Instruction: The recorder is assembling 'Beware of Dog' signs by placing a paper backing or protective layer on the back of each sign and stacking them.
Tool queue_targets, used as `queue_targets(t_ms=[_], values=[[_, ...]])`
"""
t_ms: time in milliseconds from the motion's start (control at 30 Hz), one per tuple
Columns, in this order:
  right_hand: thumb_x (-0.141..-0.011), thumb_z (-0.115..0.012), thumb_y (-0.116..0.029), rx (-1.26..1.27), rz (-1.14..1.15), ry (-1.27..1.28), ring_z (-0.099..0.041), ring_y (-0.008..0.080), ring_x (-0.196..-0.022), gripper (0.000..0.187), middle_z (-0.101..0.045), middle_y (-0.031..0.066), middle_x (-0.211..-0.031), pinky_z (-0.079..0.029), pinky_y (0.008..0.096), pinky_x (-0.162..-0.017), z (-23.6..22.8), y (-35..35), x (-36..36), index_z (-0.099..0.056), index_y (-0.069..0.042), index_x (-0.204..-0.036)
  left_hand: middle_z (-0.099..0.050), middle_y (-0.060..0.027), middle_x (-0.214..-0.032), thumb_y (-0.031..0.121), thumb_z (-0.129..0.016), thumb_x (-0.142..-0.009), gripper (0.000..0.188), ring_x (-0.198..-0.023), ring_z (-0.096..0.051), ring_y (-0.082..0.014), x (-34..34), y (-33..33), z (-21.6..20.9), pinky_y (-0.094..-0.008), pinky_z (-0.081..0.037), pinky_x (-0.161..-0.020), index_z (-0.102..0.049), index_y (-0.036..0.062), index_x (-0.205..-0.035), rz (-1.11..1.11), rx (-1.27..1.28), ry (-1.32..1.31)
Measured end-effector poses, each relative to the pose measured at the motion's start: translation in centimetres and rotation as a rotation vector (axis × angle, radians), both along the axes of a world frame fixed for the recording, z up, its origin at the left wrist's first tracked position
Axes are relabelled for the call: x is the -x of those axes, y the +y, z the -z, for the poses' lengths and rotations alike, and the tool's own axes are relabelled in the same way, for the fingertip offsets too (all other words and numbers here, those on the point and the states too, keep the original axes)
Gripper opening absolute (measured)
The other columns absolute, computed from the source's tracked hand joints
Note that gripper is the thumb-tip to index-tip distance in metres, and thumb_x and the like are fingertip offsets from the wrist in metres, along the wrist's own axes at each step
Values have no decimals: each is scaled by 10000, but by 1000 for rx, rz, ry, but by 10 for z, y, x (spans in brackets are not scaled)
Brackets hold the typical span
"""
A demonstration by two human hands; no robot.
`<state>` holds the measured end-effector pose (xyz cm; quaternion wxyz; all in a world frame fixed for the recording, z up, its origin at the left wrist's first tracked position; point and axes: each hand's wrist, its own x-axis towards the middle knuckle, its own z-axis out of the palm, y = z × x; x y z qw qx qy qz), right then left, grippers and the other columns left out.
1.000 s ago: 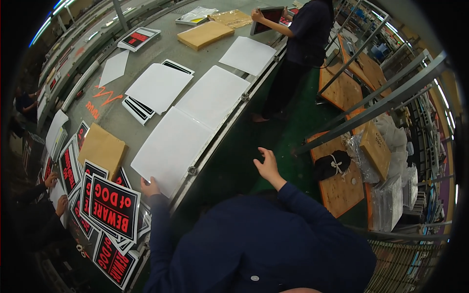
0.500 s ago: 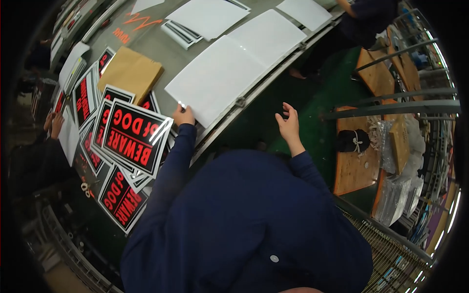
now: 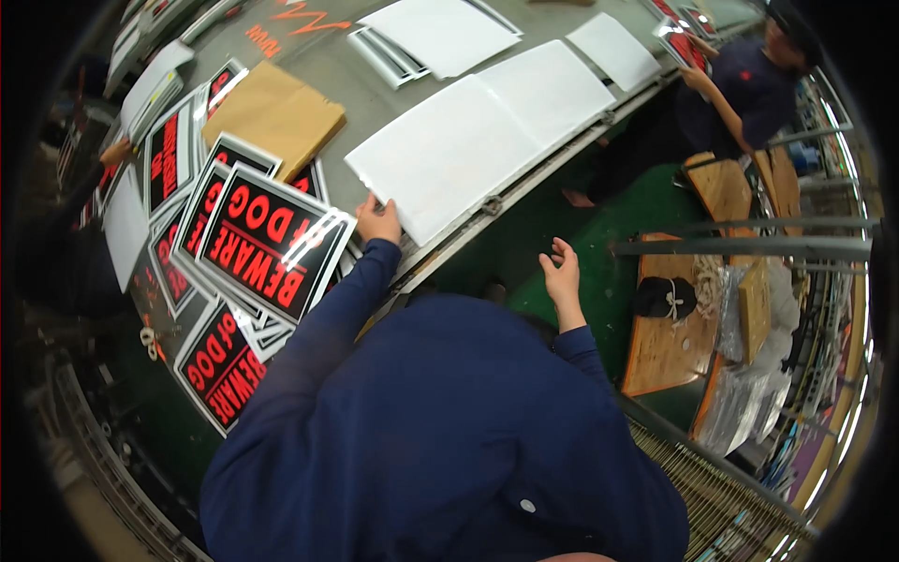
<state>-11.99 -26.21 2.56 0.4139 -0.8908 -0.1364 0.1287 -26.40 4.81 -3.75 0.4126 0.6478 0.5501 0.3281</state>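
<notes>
A long grey worktable [image 3: 363, 120] runs slantwise in front of the person, its metal edge beside a green floor [image 3: 524, 245]. Along that edge lies a wide, flat white sheet [image 3: 449, 150] with a seam across it; I can't make out whether it is one piece or two laid end to end. To its left spreads a heap of black rectangular signs with white borders and red lettering [image 3: 281, 244], overlapping at odd angles. Over on the right a co-worker in a dark shirt [image 3: 716, 117] holds up a similar red-and-black sign [image 3: 682, 45]. Beyond the floor sits an orange-brown wooden board [image 3: 665, 365]. A thick tan paper-wrapped packet [image 3: 272, 117] rests against the heap's upper side, while a black bundle tied with pale cord [image 3: 655, 298] lies on the board. Smallest are the bare hands: the left hand [image 3: 379, 223] is at the sheet's near corner, pinching or merely touching, I can't tell; the right hand [image 3: 562, 281] hangs above the floor, holding nothing, thumb apart, fingers loosely curled.
</notes>
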Motion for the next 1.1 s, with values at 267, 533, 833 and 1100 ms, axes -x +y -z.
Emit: queue_targets(t_ms=[267, 533, 833, 1100], values=[[-786, -656, -160, 35, -10, 56, -549, 222, -998, 458, -527, 119, -1149, -456, 347, -863, -8, 10, 8, -511, -55, -1207, -508, -142, -1050, 142, -663, -760, 470, -723, -596, -210, -1, -6, -5, -309, -489, -707, -557, -5, -1195, 24, 27, -9], [-775, -664, -172, 91, -74, 14, -546, 218, -977, 466, -528, 108, -1148, -455, 343, -856, -9, 16, 13, -516, -64, -1203, -486, -130, -1053, 114, -642, -781, 465, -714, -565, -203, -2, -8, -5, -311, -480, -700, -537, 0, -1219, 25, 39, 12], [-773, -669, -182, 96, -90, 28, -545, 228, -980, 474, -528, 117, -1142, -456, 347, -856, -2, 13, 14, -513, -60, -1204, -487, -132, -1055, 109, -633, -800, 438, -772, -568, -205, -2, -9, -5, -305, -479, -712, -541, -5, -1213, 23, 40, -9], [-760, -669, -200, 183, -204, 83, -560, 231, -962, 479, -552, 120, -1111, -464, 344, -839, 14, -1, 10, -519, -55, -1192, -524, -117, -1015, 282, -564, -886, 490, -773, -560, -182, 1, -6, -4, -297, -466, -706, -486, -25, -1259, -28, 121, -152]])
